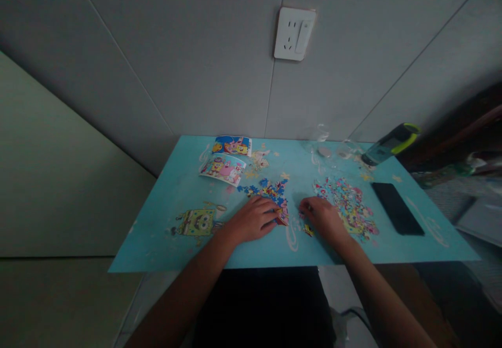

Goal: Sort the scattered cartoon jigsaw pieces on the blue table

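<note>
My left hand [254,218] lies on the light blue table [164,201], fingers pressed down on the edge of a joined patch of jigsaw pieces [270,192]. My right hand [322,217] rests beside it with fingers curled; whether a piece is in them I cannot make out. A small loose piece [308,230] lies by its thumb. A heap of loose colourful puzzle pieces [349,206] spreads just right of that hand.
Two cartoon picture cards [227,159] lie at the back of the table. A black phone [397,208] lies at the right, a dark bottle with a green band [392,143] behind it. A wall socket [294,33] is above. A cartoon print [198,221] marks the table's left.
</note>
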A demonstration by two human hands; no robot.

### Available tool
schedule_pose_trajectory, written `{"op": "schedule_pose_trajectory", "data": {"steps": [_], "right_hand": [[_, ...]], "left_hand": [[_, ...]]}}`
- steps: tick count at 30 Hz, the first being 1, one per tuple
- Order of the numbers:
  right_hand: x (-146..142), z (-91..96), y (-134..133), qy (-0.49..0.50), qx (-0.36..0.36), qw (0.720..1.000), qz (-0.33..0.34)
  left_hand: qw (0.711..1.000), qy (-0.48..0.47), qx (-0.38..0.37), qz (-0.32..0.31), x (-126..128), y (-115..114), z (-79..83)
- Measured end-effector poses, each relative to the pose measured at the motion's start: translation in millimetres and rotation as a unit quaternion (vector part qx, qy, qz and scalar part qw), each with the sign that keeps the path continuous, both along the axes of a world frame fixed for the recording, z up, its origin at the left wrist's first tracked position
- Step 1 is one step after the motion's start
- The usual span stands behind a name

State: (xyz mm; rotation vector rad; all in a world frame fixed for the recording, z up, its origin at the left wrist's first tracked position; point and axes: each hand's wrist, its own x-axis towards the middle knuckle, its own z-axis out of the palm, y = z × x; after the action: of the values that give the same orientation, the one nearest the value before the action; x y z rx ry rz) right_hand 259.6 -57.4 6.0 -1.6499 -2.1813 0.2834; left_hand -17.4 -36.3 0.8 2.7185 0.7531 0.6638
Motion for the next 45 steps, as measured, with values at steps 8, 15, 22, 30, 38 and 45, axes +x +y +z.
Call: {"op": "schedule_pose_trajectory", "data": {"steps": [8, 15, 22, 30, 38, 45], "right_hand": [[7, -3.8, -5, 0.104, -0.055, 0.992, -0.037], [16, -2.7, -6, 0.111, -0.032, 0.993, -0.037], [20, 3.6, -11, 0.073, -0.041, 0.994, 0.074], [17, 4.9, -8, 0.047, -0.044, 0.995, 0.076], [-37, 11.5, 33, 0.059, -0.022, 0.993, 0.1], [2, 30.1, -2, 0.052, -0.096, 0.993, 0.045]], "left_hand": [[1.0, 0.003, 0.0, -0.018, -1, 1, -6.0], [1.0, 0.013, -0.007, -0.024, -2, 0, -7.3], [0.999, 0.026, -0.016, -0.026, -3, -4, -3.9], [0.999, 0.02, -0.011, -0.028, -2, -4, -3.3], [0.997, 0.029, 0.002, -0.069, -5, -3, -3.1], [0.997, 0.027, 0.012, -0.071, -3, -4, -3.4]]}}
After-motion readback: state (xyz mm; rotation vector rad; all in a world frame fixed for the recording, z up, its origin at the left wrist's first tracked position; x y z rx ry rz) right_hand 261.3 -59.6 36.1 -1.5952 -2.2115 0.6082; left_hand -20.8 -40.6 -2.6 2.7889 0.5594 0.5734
